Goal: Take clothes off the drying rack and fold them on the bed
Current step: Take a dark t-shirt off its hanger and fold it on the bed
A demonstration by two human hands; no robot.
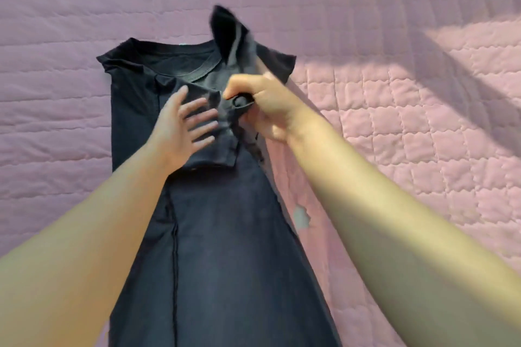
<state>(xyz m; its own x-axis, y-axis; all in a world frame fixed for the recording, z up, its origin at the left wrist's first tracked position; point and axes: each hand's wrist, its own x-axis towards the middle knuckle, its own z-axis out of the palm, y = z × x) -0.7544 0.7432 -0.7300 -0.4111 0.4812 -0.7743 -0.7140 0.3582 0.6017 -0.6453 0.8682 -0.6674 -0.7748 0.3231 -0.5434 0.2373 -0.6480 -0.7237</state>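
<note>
A black T-shirt (220, 234) lies lengthwise on the pink quilted bed (394, 121), collar at the far end and hem toward me. Its left sleeve is folded in over the chest. My left hand (183, 124) rests flat on that folded sleeve with fingers spread. My right hand (262, 104) grips the bunched right sleeve above the chest, and part of that sleeve stands up in the air past the collar.
The pink quilt covers the whole view. Sunlight and a slanted shadow fall across its right side. A small grey patch (301, 217) shows on the quilt beside the shirt's right edge.
</note>
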